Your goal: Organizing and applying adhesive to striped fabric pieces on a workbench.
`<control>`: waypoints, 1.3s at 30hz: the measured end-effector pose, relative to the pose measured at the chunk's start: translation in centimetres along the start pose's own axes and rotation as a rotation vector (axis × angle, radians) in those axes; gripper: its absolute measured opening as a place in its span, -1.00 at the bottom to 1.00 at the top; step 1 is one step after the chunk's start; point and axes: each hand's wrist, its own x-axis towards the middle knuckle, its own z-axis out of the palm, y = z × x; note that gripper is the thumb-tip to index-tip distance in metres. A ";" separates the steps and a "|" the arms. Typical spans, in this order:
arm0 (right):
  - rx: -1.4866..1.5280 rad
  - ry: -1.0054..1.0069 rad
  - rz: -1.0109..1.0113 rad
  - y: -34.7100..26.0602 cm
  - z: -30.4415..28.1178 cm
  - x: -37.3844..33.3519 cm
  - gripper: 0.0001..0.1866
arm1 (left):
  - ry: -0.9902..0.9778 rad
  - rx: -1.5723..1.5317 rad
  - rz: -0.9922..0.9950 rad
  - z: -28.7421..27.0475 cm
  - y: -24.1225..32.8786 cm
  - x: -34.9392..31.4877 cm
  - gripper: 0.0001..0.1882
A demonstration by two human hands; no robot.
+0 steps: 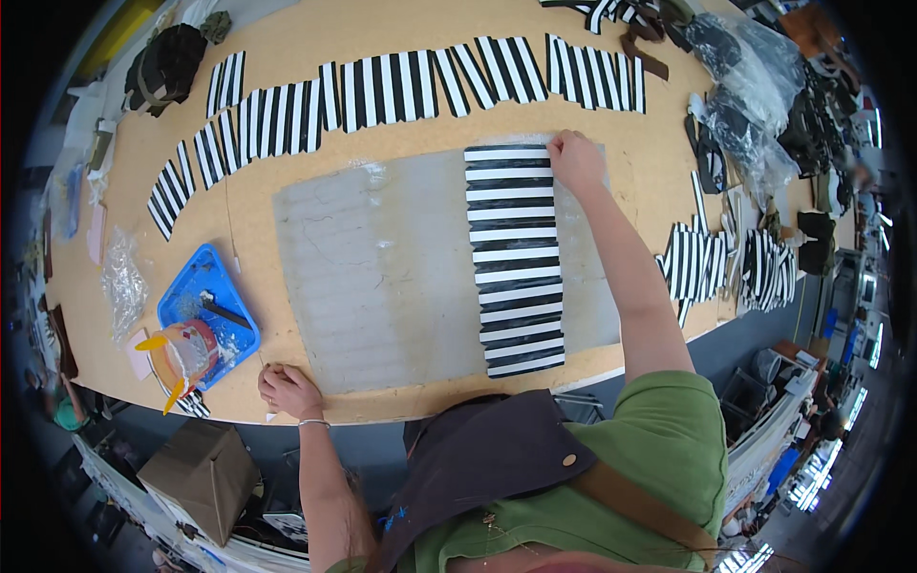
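Observation:
A column of black-and-white striped strips [516, 267] lies edge to edge on a grey sheet [382, 258] in front of me. My right hand [576, 162] reaches to its far end, fingers pinched at the right tip of the farthest strip. The fingertips partly hide that corner. My left hand [289, 392] rests at the table's near edge, left of the sheet, with its fingers curled together. A small pale bit shows beneath it; what the fingers hold, if anything, is hidden.
More striped strips [392, 88] lie in groups along the far side. Left stands a blue tray [239, 334] with a dark-handled tool, beside a pink-and-white tub [191, 351] with a yellow-handled tool. Strip bundles [695, 263] and clear plastic bags [750, 86] lie right.

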 end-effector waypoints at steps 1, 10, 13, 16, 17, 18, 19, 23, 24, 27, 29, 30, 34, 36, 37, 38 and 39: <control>0.005 0.013 -0.058 0.5 0.3 0.0 -0.84 | -0.016 -0.004 -0.009 0.0 -0.1 0.0 -0.75; 0.460 -0.140 -0.071 0.9 -0.5 -0.7 -0.80 | -0.029 -0.021 -0.016 -0.2 0.2 -0.1 -0.76; 0.534 -0.164 -0.108 -0.3 -1.4 -1.1 -0.70 | -0.033 -0.011 -0.020 -0.2 0.0 0.0 -0.76; 0.433 -0.214 -0.233 1.0 -0.8 -0.4 -0.66 | -0.043 -0.005 -0.021 -0.1 0.0 0.0 -0.76; 0.341 -0.235 -0.353 1.0 -0.9 -0.2 -0.65 | -0.046 0.000 -0.024 -0.1 -0.1 0.0 -0.76; 0.342 -0.237 -0.352 0.9 -1.0 -0.1 -0.65 | -0.047 0.003 -0.024 -0.1 -0.1 0.0 -0.76; 0.369 -0.293 -0.301 0.9 -1.2 0.1 -0.70 | -0.049 0.001 -0.027 -0.2 -0.1 0.0 -0.76; 0.574 -0.419 -0.238 0.0 -2.4 0.3 -0.75 | -0.034 -0.004 -0.024 -0.3 0.1 0.0 -0.77; 0.572 -0.420 -0.236 0.0 -2.5 0.4 -0.75 | -0.036 -0.004 -0.023 -0.3 0.2 0.0 -0.77; 0.595 -0.565 -0.201 0.0 -2.4 0.5 -0.77 | -0.051 0.009 -0.035 -0.4 0.3 0.0 -0.77; 0.825 -0.578 -0.134 -0.2 -2.1 0.1 -0.78 | -0.054 -0.004 -0.025 -0.4 0.2 0.1 -0.75; 0.827 -0.580 -0.133 -0.4 -2.2 0.1 -0.78 | -0.055 -0.002 -0.024 -0.4 0.1 0.1 -0.75; 0.664 -0.602 -0.232 -0.5 -2.7 0.2 -0.78 | -0.054 0.009 -0.030 -0.3 0.0 0.1 -0.73; 0.638 -0.685 -0.220 -0.4 -2.8 0.2 -0.77 | -0.046 0.007 -0.027 -0.4 0.2 0.1 -0.73; 0.613 -0.692 -0.236 -0.5 -3.0 0.1 -0.76 | -0.047 -0.004 -0.031 -0.4 0.3 0.0 -0.73; 0.589 -0.699 -0.254 -0.5 -3.2 0.1 -0.74 | -0.046 -0.016 -0.035 -0.4 0.3 0.1 -0.72; 0.590 -0.699 -0.254 -0.5 -3.2 0.1 -0.74 | -0.046 -0.015 -0.035 -0.4 0.3 0.1 -0.72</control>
